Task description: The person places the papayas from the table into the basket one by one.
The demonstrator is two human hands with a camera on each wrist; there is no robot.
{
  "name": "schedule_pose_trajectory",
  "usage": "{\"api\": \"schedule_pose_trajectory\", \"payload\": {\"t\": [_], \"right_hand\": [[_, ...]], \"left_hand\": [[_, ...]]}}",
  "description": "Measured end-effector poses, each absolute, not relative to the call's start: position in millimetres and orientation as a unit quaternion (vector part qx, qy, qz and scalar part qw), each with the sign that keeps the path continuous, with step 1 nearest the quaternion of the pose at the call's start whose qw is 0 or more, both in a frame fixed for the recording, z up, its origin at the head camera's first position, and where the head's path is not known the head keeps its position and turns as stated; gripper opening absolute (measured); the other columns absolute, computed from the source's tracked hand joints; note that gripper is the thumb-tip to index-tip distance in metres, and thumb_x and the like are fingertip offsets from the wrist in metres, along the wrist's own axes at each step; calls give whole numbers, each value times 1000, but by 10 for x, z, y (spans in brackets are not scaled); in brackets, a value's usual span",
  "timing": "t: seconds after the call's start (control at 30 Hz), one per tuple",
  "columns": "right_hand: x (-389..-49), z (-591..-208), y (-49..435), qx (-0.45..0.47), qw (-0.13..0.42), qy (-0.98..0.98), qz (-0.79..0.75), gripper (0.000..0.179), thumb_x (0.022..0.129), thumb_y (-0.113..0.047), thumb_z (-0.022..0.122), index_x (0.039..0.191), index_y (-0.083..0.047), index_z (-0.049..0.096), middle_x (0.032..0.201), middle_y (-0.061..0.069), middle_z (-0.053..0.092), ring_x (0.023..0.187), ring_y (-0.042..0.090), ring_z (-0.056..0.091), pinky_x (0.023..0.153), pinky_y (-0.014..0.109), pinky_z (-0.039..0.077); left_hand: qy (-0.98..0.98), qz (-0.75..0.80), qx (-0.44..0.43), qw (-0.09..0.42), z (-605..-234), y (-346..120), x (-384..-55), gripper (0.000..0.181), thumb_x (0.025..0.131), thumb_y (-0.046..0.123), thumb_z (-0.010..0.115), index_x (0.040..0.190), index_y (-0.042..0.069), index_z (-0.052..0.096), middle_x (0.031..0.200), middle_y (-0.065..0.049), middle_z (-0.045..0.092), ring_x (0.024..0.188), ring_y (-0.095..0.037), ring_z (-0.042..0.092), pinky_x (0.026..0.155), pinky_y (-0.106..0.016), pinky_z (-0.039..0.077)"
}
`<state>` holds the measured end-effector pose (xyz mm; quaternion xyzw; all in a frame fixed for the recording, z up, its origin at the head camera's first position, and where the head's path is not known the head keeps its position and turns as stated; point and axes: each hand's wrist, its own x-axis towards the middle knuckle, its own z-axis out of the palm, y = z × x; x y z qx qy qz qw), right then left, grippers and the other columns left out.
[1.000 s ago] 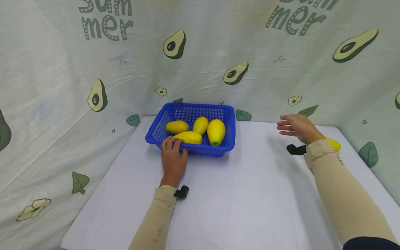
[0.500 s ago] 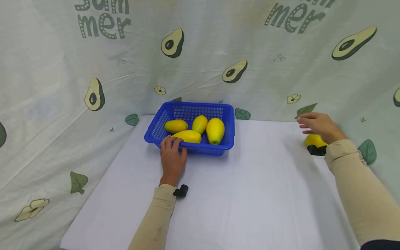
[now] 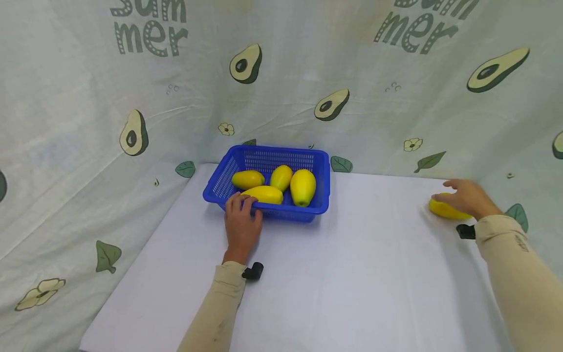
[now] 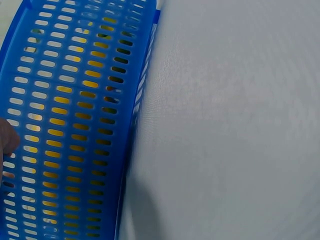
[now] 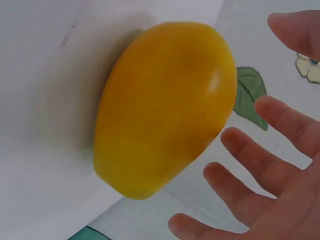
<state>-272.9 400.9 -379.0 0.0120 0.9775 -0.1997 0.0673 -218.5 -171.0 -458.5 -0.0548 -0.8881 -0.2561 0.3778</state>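
A blue plastic basket (image 3: 323,195) stands near the back of the table and holds several yellow fruits that look like papayas, one lying along the front wall (image 3: 268,194). My left hand (image 3: 241,225) grips the front rim, fingers over the edge and the thumb outside; only a bit of it shows in the left wrist view. Another yellow papaya-like fruit (image 5: 165,110) lies on the table at the back right. Over that fruit is my right hand (image 3: 468,198), its thumb and fingers spread apart. In the right wrist view the fingers (image 5: 255,155) are beside the fruit without gripping it.
A white cloth (image 3: 352,274) covers the table. Behind and at the sides hangs a pale curtain (image 3: 281,58) printed with avocados and leaves. Through the slots of the basket wall (image 4: 75,125) the yellow fruit shows.
My right hand has moved right and then lowered over the lone fruit on the table. The left hand has stayed on the basket rim.
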Motion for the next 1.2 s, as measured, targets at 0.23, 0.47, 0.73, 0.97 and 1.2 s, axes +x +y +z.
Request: {"api": "schedule_pose_trajectory", "payload": {"t": [0.23, 0.47, 0.73, 0.97, 1.2], "right_hand": [[-2705, -3874, 4115, -6, 109, 978, -177, 97, 96, -62, 52, 142, 20, 25, 137, 50, 24, 118, 63, 32, 98, 75, 30], [-2665, -3959, 4132, 15, 105, 975, -196, 101, 94, -56, 58, 144, 21, 17, 136, 48, 22, 114, 61, 32, 97, 75, 28], [-2653, -4031, 4141, 19, 82, 977, -194, 98, 94, -50, 61, 145, 21, 16, 132, 48, 27, 109, 60, 36, 93, 74, 32], [-2688, -3925, 3944, 20, 27, 965, -261, 101, 96, -58, 54, 146, 21, 15, 135, 47, 29, 108, 56, 39, 90, 68, 40], [-2710, -3798, 3677, 48, 54, 923, -377, 112, 92, -69, 49, 152, 14, 4, 143, 43, 26, 117, 54, 41, 94, 61, 47]], "left_hand": [[-890, -254, -55, 375, -4595, -1711, -2187, 26, 87, 11, 73, 112, 9, 66, 123, -11, 56, 137, -34, 37, 107, -57, 38], [-893, -258, -50, 366, -4590, -1707, -2177, 25, 89, 11, 72, 114, 9, 66, 124, -10, 56, 138, -30, 35, 106, -55, 38], [-891, -259, -52, 369, -4585, -1710, -2174, 25, 89, 11, 72, 113, 9, 67, 123, -11, 56, 138, -31, 36, 106, -56, 38], [-895, -261, -44, 359, -4564, -1712, -2154, 26, 90, 11, 71, 115, 9, 66, 125, -10, 56, 139, -31, 34, 107, -56, 37], [-893, -252, -47, 369, -4564, -1695, -2157, 26, 89, 11, 72, 114, 9, 67, 124, -10, 57, 138, -32, 36, 106, -57, 39]]}}
